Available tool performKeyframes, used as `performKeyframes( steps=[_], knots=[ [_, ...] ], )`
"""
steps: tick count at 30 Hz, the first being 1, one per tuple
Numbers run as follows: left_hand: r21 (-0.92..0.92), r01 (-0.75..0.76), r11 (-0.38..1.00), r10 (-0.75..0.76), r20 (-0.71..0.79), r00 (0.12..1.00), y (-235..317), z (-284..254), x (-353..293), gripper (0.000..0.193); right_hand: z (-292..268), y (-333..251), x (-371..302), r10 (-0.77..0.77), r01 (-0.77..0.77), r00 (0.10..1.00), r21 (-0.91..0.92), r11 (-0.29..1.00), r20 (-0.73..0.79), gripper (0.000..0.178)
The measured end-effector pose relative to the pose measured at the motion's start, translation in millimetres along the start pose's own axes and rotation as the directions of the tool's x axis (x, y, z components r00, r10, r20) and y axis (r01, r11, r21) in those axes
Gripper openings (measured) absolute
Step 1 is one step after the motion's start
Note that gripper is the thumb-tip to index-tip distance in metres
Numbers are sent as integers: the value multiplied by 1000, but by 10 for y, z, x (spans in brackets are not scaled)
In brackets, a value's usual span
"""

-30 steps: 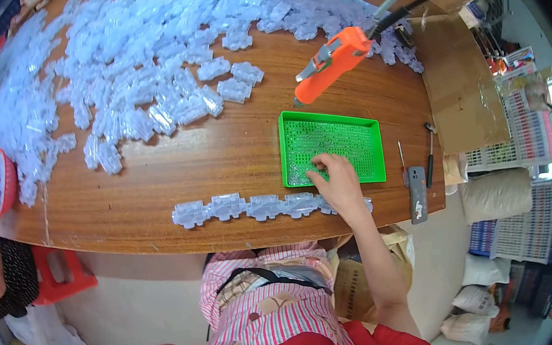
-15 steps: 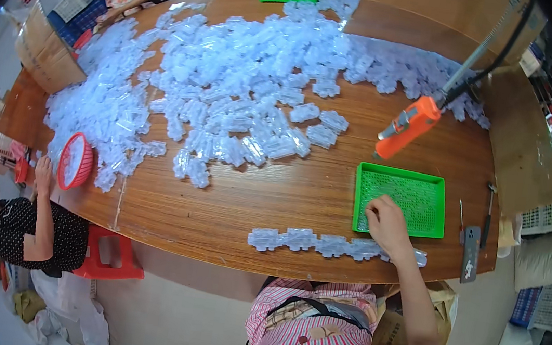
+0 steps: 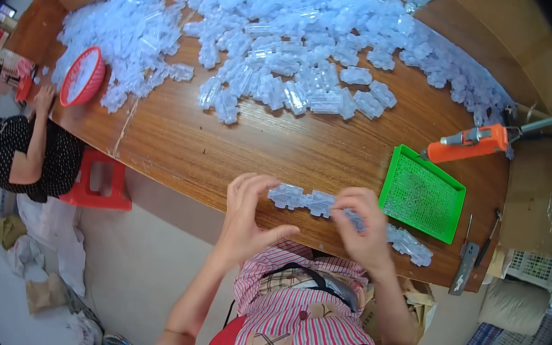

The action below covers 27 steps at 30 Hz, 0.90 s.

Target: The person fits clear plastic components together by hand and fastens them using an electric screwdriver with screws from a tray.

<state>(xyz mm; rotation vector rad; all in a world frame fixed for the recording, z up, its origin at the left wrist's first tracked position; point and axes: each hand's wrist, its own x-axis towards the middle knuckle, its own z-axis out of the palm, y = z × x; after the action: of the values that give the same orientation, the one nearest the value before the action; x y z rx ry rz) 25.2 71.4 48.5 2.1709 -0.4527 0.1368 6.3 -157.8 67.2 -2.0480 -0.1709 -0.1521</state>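
The row of clear plastic pieces (image 3: pixel 319 204) lay along the near edge of the table (image 3: pixel 224 149), its right end between that edge and the green tray (image 3: pixel 456 219). The left hand (image 3: pixel 241 216) was spread wide just beside the row's left end; the right hand (image 3: pixel 367 228) bent over the middle, fingertips narrow, though whether they pinched anything could not be told. Steadying each piece with the left while the right worked lightly seemed wisest.

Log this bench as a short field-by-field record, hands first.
Left hand: open, at the left end of the clear plastic row
Right hand: over the row, fingers bent, grip unclear
Pile: loose clear parts across the table
Green tray: right of the right hand
Orange tool: tip near tray's far edge
Co-worker's hand: beside red basket
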Motion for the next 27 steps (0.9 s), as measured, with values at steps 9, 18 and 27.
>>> performKeyframes(
  steps=[9,18,27],
  knots=[
    [-239,186,953,-158,131,979,-559,347,-134,90,859,293,211,-196,213,968,-107,971,156,7],
    [-201,176,964,-159,95,983,-598,334,-106,83,939,277,308,-213,240,956,-121,963,200,9],
    [-229,267,936,-233,167,958,-564,306,-95,83,852,147,317,-216,310,921,-275,910,324,16]
  ],
)
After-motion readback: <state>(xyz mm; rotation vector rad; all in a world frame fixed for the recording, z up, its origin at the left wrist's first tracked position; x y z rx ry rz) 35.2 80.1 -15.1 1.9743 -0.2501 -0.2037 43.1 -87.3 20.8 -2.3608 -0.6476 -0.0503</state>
